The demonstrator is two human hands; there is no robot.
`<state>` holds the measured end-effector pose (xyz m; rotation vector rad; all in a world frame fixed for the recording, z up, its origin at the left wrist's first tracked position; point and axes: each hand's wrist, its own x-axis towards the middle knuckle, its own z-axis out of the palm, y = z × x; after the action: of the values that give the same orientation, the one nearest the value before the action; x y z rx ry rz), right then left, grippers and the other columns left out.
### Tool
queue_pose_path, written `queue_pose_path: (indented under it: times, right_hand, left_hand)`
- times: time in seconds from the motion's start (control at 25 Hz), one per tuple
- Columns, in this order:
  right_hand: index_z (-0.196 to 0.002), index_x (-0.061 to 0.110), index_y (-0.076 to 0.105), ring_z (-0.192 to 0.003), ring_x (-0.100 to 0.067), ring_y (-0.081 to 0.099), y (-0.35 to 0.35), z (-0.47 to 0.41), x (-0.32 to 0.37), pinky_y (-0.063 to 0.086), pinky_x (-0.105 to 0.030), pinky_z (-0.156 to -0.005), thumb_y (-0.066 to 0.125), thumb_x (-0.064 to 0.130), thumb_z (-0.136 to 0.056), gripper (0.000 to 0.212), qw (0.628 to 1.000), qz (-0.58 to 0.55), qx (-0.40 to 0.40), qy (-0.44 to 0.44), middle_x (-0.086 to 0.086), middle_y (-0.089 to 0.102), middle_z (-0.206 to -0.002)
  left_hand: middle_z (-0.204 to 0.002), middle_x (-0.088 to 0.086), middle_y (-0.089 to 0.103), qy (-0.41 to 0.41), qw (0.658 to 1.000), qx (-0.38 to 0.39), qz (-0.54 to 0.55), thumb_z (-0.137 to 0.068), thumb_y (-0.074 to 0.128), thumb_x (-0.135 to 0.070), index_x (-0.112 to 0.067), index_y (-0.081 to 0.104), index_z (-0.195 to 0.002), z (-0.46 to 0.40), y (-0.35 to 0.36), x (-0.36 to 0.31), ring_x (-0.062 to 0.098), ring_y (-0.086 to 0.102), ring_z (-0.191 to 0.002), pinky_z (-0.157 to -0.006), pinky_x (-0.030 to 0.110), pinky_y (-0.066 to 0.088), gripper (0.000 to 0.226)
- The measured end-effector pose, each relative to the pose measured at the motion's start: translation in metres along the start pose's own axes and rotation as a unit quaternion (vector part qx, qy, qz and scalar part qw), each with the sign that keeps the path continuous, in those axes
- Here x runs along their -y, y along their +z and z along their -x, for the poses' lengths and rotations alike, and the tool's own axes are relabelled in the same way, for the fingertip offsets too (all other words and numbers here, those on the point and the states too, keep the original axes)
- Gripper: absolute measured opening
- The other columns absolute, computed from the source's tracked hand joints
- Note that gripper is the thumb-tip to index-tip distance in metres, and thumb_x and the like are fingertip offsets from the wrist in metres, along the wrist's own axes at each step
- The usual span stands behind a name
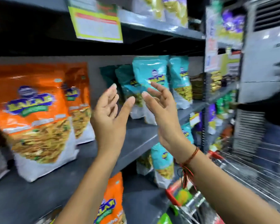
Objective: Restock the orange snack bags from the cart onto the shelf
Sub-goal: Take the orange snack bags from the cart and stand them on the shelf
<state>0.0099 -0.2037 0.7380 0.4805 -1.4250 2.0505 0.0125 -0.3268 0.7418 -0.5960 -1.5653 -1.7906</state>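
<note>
Two orange snack bags stand upright on the grey shelf (136, 139) at the left: a large front one (36, 120) and a second one (79, 101) behind it to the right. Another orange bag (111, 202) stands on the shelf below. My left hand (110, 115) and my right hand (162, 110) are raised side by side in front of the shelf, fingers spread, palms facing each other, holding nothing. A red thread is tied round my right wrist. The wire cart (242, 173) with red trim is at the lower right.
Teal snack bags (150, 81) stand on the same shelf behind my hands, more on the shelf below (163, 164). A yellow price sign (97, 23) hangs from the upper shelf. A grey floor-standing unit (265, 65) and a person in dark clothes (275, 110) are at the right.
</note>
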Motion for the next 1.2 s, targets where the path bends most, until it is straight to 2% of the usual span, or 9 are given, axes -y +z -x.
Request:
queue_pose_path:
  times: [0.2, 0.44, 0.6, 0.68, 0.8, 0.92, 1.04, 1.12, 1.2]
  right_hand:
    - [-0.128, 0.009, 0.054, -0.097, -0.003, 0.062, -0.111, 0.011, 0.045, 0.051, -0.018, -0.087, 0.064, 0.007, -0.089, 0.041, 0.986, 0.063, -0.136, -0.066, -0.007, 0.060, -0.117]
    - [-0.115, 0.021, 0.058, -0.095, 0.000, 0.062, -0.285, 0.074, 0.067, 0.051, -0.016, -0.084, 0.065, 0.013, -0.085, 0.032, 0.937, 0.192, -0.289, -0.044, -0.002, 0.063, -0.112]
    - [-0.117, 0.020, 0.063, -0.108, -0.015, 0.061, -0.438, 0.164, 0.036, 0.049, -0.024, -0.092, 0.073, 0.015, -0.081, 0.037, 0.855, 0.306, -0.407, 0.093, -0.005, 0.065, -0.120]
    - [-0.120, 0.015, 0.061, -0.112, -0.021, 0.062, -0.506, 0.221, 0.013, 0.051, -0.019, -0.084, 0.073, 0.010, -0.081, 0.041, 0.806, 0.310, -0.469, 0.185, -0.009, 0.064, -0.122]
    - [-0.128, 0.011, 0.054, -0.113, -0.026, 0.063, -0.596, 0.316, -0.036, 0.052, -0.019, -0.075, 0.074, 0.010, -0.080, 0.052, 0.723, 0.283, -0.528, 0.343, -0.013, 0.063, -0.126]
    - [-0.137, 0.014, 0.042, -0.110, -0.025, 0.058, -0.639, 0.391, -0.081, 0.050, -0.031, -0.084, 0.077, 0.010, -0.077, 0.069, 0.626, 0.277, -0.550, 0.478, -0.011, 0.056, -0.132]
    - [-0.139, 0.015, 0.040, -0.118, -0.029, 0.051, -0.662, 0.445, -0.122, 0.047, -0.045, -0.097, 0.081, 0.009, -0.067, 0.083, 0.569, 0.281, -0.475, 0.609, -0.012, 0.052, -0.134]
    - [-0.137, 0.016, 0.045, -0.115, -0.024, 0.053, -0.679, 0.472, -0.146, 0.048, -0.029, -0.090, 0.081, 0.002, -0.065, 0.081, 0.553, 0.300, -0.439, 0.642, -0.003, 0.056, -0.126]
    - [-0.134, 0.018, 0.051, -0.105, -0.018, 0.056, -0.690, 0.479, -0.156, 0.043, -0.003, -0.068, 0.080, 0.000, -0.066, 0.076, 0.562, 0.320, -0.426, 0.632, 0.005, 0.058, -0.114]
  left_hand:
    - [-0.128, 0.004, 0.064, -0.090, 0.975, 0.121, 0.161, -0.079, 0.074, -0.016, -0.018, 0.058, -0.124, 0.040, 0.131, 0.033, 0.009, 0.063, -0.115, -0.098, 0.024, 0.051, 0.047]
    - [-0.116, -0.001, 0.066, -0.231, 0.882, 0.334, 0.239, -0.081, 0.071, -0.017, -0.017, 0.059, -0.123, 0.175, 0.282, 0.095, -0.004, 0.065, -0.099, -0.093, 0.017, 0.052, 0.043]
    - [-0.119, 0.009, 0.068, -0.355, 0.781, 0.497, 0.134, -0.072, 0.080, -0.022, -0.019, 0.060, -0.122, 0.313, 0.344, 0.179, -0.003, 0.064, -0.093, -0.085, 0.010, 0.049, 0.054]
    - [-0.122, 0.011, 0.066, -0.407, 0.722, 0.555, 0.075, -0.073, 0.081, -0.015, -0.019, 0.057, -0.122, 0.375, 0.361, 0.221, 0.008, 0.063, -0.100, -0.080, 0.005, 0.048, 0.054]
    - [-0.129, 0.010, 0.063, -0.448, 0.635, 0.628, -0.030, -0.068, 0.082, -0.035, -0.024, 0.054, -0.124, 0.472, 0.385, 0.288, 0.021, 0.060, -0.117, -0.094, 0.025, 0.050, 0.064]
    - [-0.141, 0.009, 0.055, -0.464, 0.533, 0.695, -0.131, -0.072, 0.081, -0.032, -0.017, 0.045, -0.140, 0.545, 0.394, 0.337, 0.022, 0.054, -0.128, -0.104, 0.035, 0.046, 0.078]
    - [-0.146, 0.010, 0.049, -0.486, 0.453, 0.723, -0.187, -0.073, 0.080, -0.022, -0.017, 0.036, -0.145, 0.601, 0.398, 0.375, 0.025, 0.050, -0.132, -0.107, 0.037, 0.045, 0.084]
    - [-0.147, 0.004, 0.046, -0.476, 0.419, 0.750, -0.187, -0.069, 0.081, -0.018, -0.019, 0.033, -0.145, 0.635, 0.404, 0.403, 0.023, 0.046, -0.133, -0.109, 0.038, 0.044, 0.090]
    - [-0.143, -0.006, 0.042, -0.479, 0.400, 0.766, -0.153, -0.068, 0.082, -0.010, -0.018, 0.032, -0.146, 0.652, 0.415, 0.421, 0.014, 0.042, -0.132, -0.105, 0.031, 0.044, 0.093]
